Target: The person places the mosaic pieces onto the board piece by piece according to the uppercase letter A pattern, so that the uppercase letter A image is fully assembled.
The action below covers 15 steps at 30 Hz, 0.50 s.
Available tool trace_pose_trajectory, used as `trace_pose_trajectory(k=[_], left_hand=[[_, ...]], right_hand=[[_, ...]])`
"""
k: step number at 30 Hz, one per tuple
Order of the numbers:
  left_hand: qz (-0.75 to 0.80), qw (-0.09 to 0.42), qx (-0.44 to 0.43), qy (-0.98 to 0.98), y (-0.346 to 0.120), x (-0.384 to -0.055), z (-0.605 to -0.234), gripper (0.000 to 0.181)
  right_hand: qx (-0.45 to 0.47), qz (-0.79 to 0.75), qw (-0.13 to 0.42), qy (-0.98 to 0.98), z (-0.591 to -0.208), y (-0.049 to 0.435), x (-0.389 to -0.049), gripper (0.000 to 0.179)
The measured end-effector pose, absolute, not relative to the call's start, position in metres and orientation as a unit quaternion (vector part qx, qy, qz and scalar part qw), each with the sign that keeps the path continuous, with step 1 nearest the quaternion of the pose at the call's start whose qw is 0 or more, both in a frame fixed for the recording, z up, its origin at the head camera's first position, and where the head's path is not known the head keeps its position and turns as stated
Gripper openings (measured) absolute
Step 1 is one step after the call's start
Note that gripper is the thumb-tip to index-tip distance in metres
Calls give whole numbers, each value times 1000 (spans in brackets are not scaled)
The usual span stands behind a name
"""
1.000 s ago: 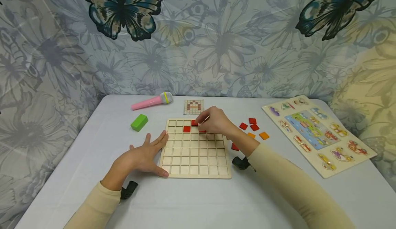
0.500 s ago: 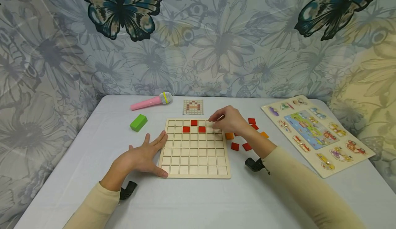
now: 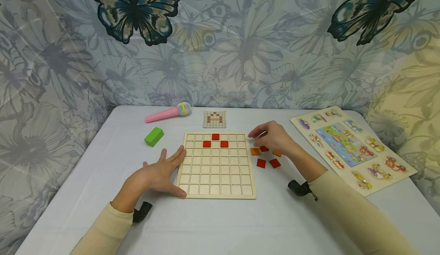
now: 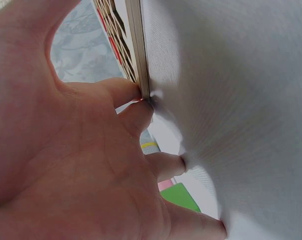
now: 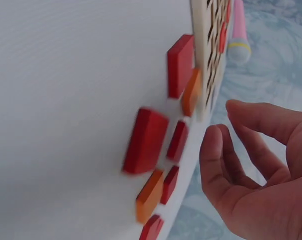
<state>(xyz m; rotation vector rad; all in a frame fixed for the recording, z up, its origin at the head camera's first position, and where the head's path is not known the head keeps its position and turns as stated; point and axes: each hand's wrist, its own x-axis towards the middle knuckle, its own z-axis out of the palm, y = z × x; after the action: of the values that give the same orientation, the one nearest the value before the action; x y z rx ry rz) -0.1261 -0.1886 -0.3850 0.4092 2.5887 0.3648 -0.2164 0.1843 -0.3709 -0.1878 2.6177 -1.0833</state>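
Spread flat on the table, my left hand (image 3: 156, 176) touches the left edge of a wooden grid board (image 3: 216, 170) with its fingertips and thumb. In the left wrist view, two fingers press at the board's side (image 4: 136, 45). Three red square tiles sit in the board's cells, among them a top one (image 3: 215, 137) in the far row. My right hand (image 3: 276, 137) hovers past the board's far right corner, over loose tiles such as an orange tile (image 3: 255, 151) and a red tile (image 3: 261, 163). In the right wrist view its thumb and fingers are apart, with nothing between them.
Beyond the board lies a small pattern card (image 3: 214, 119). A pink toy microphone (image 3: 168, 113) and a green block (image 3: 154, 137) are at the back left. A picture puzzle board (image 3: 347, 146) lies on the right, partly under the right forearm.
My right hand has left the red tile at the board's far rows and moved right to above the loose tiles. The left hand stays put.
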Motion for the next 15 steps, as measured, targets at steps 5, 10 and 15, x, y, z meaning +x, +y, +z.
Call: trace_pose_trajectory(k=[5,10,15], left_hand=[[131,243,152,949,-189,-126,-385,135],[131,243,154,949,-189,-126,-385,135],[134,245,151,948,-189,-127,-385,135]], right_hand=[[-55,-375,158,912,-374,197,-214,28],[-58,-373,155,913,-376,204,-212,31],[-55,-355,151,921,-379,207,-210,32]])
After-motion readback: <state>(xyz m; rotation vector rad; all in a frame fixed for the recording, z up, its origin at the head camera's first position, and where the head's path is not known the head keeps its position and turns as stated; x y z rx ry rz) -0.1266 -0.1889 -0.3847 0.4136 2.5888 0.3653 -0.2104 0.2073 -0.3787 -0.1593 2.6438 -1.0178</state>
